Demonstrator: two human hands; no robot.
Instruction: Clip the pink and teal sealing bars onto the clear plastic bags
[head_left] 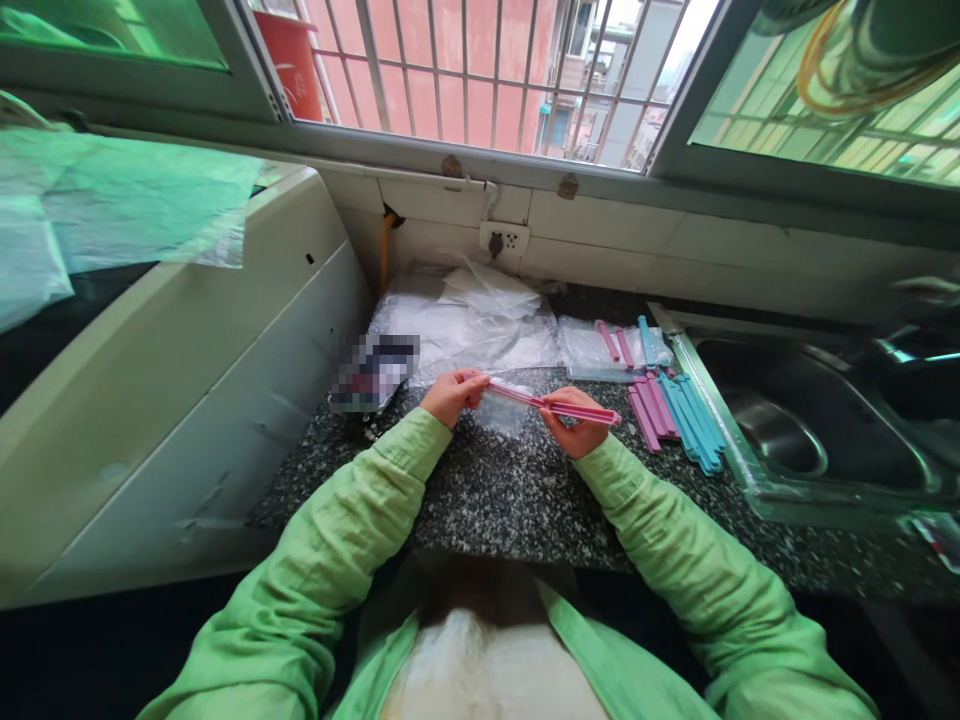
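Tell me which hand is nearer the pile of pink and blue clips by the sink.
Right. The right hand grips the pink clip just left of the pile; the left hand holds the clip's far end, farther away.

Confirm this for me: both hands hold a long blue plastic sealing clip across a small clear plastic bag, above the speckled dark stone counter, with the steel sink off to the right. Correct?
Not quite: the long plastic sealing clip is pink, not blue, as the head view shows. The left hand and right hand do hold it across the small clear plastic bag, above the speckled dark stone counter, with the steel sink to the right.
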